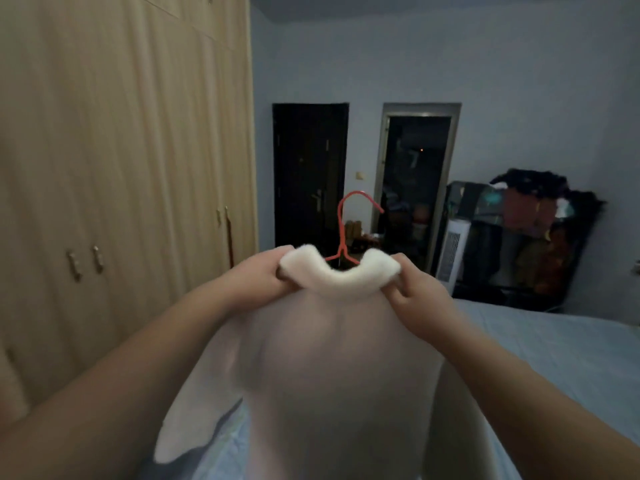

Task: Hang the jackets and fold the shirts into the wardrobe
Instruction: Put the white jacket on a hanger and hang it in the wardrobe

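Head view, hands: left hand (258, 275) and right hand (414, 294) each pinch one end of the fleecy collar (341, 275), holding the pale jacket (332, 375) up over the bed (554, 344).
Hanger: red hanger (348, 230) sits inside the neck, hook upright.
Progress: jacket looks hangered, not yet hung.
Wardrobe: wardrobe (121, 168) at left, doors shut, contents hidden.

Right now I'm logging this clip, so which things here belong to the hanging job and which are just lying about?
In the job:
white jacket
red hanger
left hand
right hand
wardrobe, doors closed

Lying about:
bed
white tower fan
pile of clothes by the far wall
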A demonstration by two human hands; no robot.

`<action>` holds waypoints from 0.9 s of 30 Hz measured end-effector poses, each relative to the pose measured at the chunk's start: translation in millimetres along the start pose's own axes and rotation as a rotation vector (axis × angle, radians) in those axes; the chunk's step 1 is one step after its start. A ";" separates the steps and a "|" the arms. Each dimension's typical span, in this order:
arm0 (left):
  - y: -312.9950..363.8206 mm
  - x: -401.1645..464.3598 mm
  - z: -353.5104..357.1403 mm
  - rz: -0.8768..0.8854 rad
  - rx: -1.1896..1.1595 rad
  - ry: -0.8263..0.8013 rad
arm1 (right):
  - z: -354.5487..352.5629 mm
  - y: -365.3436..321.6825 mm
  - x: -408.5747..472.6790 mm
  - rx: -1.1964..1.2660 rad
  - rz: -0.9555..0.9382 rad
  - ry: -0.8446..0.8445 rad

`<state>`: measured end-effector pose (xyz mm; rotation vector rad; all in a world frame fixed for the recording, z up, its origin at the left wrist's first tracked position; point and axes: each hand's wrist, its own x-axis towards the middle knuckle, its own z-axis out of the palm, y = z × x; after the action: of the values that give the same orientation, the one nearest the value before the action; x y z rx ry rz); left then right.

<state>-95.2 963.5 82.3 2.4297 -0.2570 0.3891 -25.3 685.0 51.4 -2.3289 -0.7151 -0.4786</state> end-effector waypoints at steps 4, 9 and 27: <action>26.6 -11.6 -21.7 -0.097 0.168 -0.314 | -17.4 -9.4 -16.9 0.053 -0.047 0.019; 59.1 -22.7 -54.9 -0.143 -0.298 -0.409 | -46.0 -13.8 -17.2 0.050 -0.112 0.073; 100.2 -0.4 22.0 -0.304 -0.732 -0.217 | -18.9 -73.6 -72.6 0.455 -0.053 0.080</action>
<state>-118.9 872.8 123.8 1.7414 -0.0921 -0.1026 -129.4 692.9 63.7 -1.8608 -0.7597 -0.3836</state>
